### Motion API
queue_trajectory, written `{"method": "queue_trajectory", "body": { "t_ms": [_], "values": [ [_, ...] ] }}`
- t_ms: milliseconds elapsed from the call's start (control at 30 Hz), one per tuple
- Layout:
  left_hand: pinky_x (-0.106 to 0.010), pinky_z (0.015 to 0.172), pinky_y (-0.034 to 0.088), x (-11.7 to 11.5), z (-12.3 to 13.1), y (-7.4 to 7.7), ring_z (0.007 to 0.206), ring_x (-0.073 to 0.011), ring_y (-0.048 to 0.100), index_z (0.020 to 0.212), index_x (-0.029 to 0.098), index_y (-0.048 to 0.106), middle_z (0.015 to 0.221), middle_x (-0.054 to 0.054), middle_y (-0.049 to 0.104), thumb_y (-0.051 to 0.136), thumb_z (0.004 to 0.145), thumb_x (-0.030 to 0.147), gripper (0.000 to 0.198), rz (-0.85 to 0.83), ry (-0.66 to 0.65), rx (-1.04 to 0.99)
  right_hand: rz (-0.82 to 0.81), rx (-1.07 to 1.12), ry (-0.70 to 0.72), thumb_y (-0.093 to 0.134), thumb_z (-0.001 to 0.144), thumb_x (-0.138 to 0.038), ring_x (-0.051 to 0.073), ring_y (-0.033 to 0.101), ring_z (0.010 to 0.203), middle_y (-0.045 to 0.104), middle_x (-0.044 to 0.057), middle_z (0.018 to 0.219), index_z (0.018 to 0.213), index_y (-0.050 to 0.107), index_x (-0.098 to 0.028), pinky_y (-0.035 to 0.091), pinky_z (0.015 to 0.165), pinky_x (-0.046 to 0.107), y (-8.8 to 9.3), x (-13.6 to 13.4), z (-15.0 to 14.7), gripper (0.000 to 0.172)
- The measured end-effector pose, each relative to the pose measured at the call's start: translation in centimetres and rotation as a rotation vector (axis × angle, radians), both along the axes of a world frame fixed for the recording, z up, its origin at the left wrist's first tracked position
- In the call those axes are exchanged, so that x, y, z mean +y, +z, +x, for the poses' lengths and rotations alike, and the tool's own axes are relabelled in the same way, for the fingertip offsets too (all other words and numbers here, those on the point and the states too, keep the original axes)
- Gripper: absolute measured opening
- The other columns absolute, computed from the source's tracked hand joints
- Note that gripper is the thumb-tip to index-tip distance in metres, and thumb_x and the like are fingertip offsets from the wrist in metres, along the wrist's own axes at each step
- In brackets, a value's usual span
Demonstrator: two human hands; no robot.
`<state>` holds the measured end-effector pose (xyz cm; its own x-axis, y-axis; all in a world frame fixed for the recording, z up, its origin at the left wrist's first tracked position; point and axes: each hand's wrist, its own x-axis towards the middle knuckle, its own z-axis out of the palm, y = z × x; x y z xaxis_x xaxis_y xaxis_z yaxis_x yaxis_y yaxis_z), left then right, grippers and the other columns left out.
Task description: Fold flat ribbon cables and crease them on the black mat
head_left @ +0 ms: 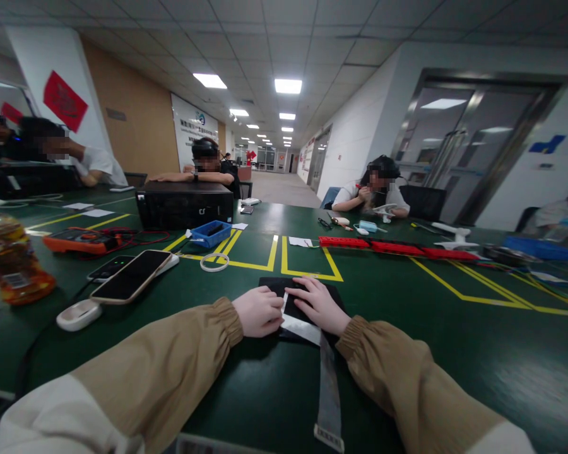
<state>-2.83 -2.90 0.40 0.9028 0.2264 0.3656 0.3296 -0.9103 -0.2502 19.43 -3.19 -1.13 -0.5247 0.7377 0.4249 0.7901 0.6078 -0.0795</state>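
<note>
Lying under right grip (319, 304), flat black piece (275, 284)

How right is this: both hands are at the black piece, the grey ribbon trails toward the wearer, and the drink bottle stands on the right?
Not quite: in the head view the drink bottle stands on the left. The left hand and right hand are at the black piece, the grey ribbon trailing as stated.

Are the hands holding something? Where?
Can't tell whether the left hand pinches the grey ribbon at its folded part; the right hand is palm-down there.
</note>
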Motion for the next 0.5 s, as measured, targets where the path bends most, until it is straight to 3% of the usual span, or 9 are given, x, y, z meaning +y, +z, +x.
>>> {"method": "queue_trajectory", "body": {
  "t_ms": [233,367,500],
  "values": [
    [-0.030,0.083,0.039,-0.35,0.41,-0.41,0.086,-0.0153,0.054,0.090,0.018,0.058,0.096,-0.003,0.060,0.040,0.088,0.023,0.019,-0.079,0.016,-0.022,-0.003,0.022,0.038,0.045,0.088,-0.019,0.022,0.033,0.122,0.044,0.004,0.129,0.118,0.058,-0.031,0.030,0.102,0.044,-0.21,0.18,0.13,0.035],
    [-0.036,0.102,0.029,-0.31,0.63,-0.83,0.099,-0.0171,0.051,0.101,0.020,0.057,0.105,-0.003,0.057,0.042,0.086,0.016,0.022,-0.086,0.052,-0.051,-0.007,0.053,0.049,0.044,0.087,-0.018,0.022,0.036,0.120,0.046,0.004,0.127,0.115,0.060,-0.029,0.031,0.101,0.044,-0.09,0.05,0.05,0.033],
    [-0.037,0.104,0.029,-0.29,0.65,-0.92,0.102,-0.0183,0.051,0.104,0.020,0.057,0.110,-0.004,0.056,0.041,0.087,0.019,0.023,-0.118,0.069,-0.073,0.002,0.104,0.058,0.047,0.087,-0.020,0.021,0.040,0.116,0.050,0.004,0.123,0.112,0.060,-0.026,0.031,0.100,0.043,0.21,-0.11,0.00,0.029]
  ]
}}
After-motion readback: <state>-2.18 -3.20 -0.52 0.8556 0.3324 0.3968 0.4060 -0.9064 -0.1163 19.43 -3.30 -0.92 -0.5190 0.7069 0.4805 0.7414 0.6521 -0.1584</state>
